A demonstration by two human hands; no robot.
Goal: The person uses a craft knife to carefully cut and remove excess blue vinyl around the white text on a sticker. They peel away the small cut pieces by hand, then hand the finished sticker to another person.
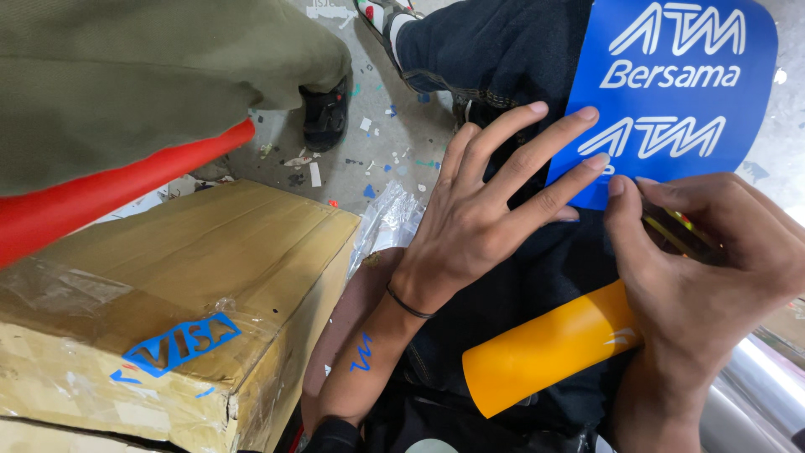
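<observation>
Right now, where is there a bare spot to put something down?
The cardboard box top is bare between the red roll and blue sticker scraps. The lap is crowded: left hand, right hand, blue sheet, orange roll.

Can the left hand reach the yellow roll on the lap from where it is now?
Probably yes. The left hand lies flat on the blue sheet, holding nothing, and the yellow roll lies just below its wrist with nothing between. The right hand covers only the roll's far end.
</observation>
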